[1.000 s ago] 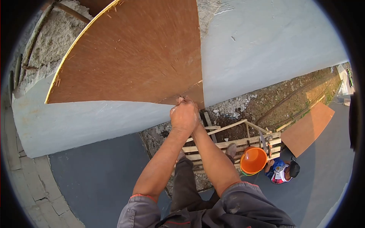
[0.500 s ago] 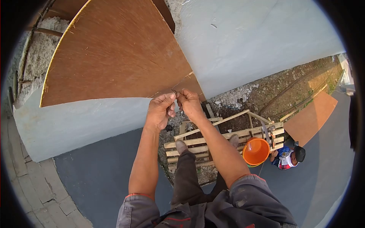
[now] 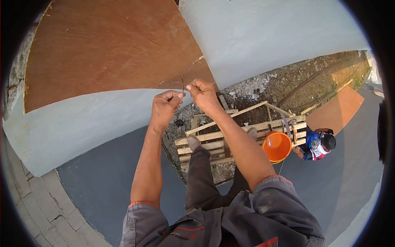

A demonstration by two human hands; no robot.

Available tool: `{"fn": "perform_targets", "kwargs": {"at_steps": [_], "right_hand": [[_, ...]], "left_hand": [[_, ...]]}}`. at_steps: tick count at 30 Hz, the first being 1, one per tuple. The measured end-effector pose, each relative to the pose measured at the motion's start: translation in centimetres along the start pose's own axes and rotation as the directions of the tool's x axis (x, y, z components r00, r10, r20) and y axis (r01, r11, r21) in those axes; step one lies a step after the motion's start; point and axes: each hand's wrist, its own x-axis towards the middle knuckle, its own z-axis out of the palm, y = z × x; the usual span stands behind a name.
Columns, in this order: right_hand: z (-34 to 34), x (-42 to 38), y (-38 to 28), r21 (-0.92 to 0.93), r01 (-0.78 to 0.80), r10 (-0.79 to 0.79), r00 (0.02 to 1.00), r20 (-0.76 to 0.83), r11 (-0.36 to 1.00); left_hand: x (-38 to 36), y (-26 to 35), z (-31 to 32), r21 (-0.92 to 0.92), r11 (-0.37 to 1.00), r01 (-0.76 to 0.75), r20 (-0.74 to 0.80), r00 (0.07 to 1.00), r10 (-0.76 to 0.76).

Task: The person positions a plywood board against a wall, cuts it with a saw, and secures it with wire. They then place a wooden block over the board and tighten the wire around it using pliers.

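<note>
My left hand (image 3: 164,108) pinches the lower end of a short, thin, dark piece of wire (image 3: 182,83) between thumb and forefinger, and the wire stands up from the fingertips. Just to its right is my right hand (image 3: 204,96), its fingers closed and thumb tip close to the wire. Whether anything sits in those right fingers is hidden. Both hands are raised in front of a large brown plywood sheet (image 3: 111,49) with a curved lower edge, which lies against a pale grey wall (image 3: 263,37).
My feet stand on a slatted wooden platform (image 3: 214,145) above rubble. An orange bucket (image 3: 277,147) rests at its right end, beside tools. Beyond it is another person (image 3: 314,145) near a second brown board (image 3: 335,111). Dark grey surface (image 3: 115,173) and paving (image 3: 45,206) lie below left.
My hands have moved slightly apart and upward in view, exposing the wire upright in the left fingers. The view has shifted, and the other person has an arm raised toward the head.
</note>
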Motion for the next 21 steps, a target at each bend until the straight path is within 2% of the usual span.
{"fn": "perform_targets", "kwargs": {"at_steps": [1,2,4,7,12,14,16,18,19,20,21], "right_hand": [[-0.2,0.0,-0.2,0.029,-0.011,0.01,1.0,0.017,1.0],[-0.4,-0.3,-0.2,0.031,-0.043,0.044,0.999,-0.01,0.999],[-0.9,-0.5,-0.3,0.147,-0.026,0.009,0.994,0.112,0.989],[-0.6,-1.1,0.0,0.235,-0.1,0.078,0.992,0.101,0.967],[0.1,-1.1,1.3,0.389,-0.174,0.148,0.984,0.097,0.904],[0.3,-1.1,1.4,0.456,-0.184,0.158,0.983,0.094,0.871],[0.4,-1.1,1.7,0.552,-0.292,0.265,0.955,0.13,0.781],[-0.3,-1.5,2.2,0.558,-0.299,0.276,0.953,0.128,0.774],[-0.6,-1.8,2.6,0.564,-0.32,0.273,0.947,0.17,0.761],[-1.0,-2.3,3.1,0.568,-0.342,0.268,0.94,0.213,0.749],[-1.5,-3.2,3.5,0.49,-0.354,0.308,0.935,0.175,0.796]], "left_hand": [[0.0,-0.1,0.1,-0.097,0.995,-0.013,0.046,0.999,0.017],[-0.2,-0.1,0.1,-0.099,0.995,0.021,0.076,0.997,-0.013],[0.2,0.2,-0.1,-0.306,0.943,0.127,0.138,0.987,-0.088],[1.4,-0.2,-0.9,-0.407,0.883,0.233,0.271,0.954,-0.127],[2.1,-1.3,0.3,-0.484,0.821,0.302,0.313,0.936,-0.16],[2.1,-0.8,0.8,-0.576,0.745,0.336,0.353,0.925,-0.144],[2.5,-0.8,1.1,-0.552,0.749,0.367,0.392,0.907,-0.156],[2.7,-0.8,1.6,-0.398,0.872,0.284,0.298,0.939,-0.17],[2.6,-0.4,2.1,-0.334,0.905,0.261,0.239,0.953,-0.187],[2.8,-0.3,2.2,-0.332,0.906,0.263,0.253,0.95,-0.183],[3.1,-0.4,2.0,-0.271,0.944,0.188,0.174,0.974,-0.144]]}}
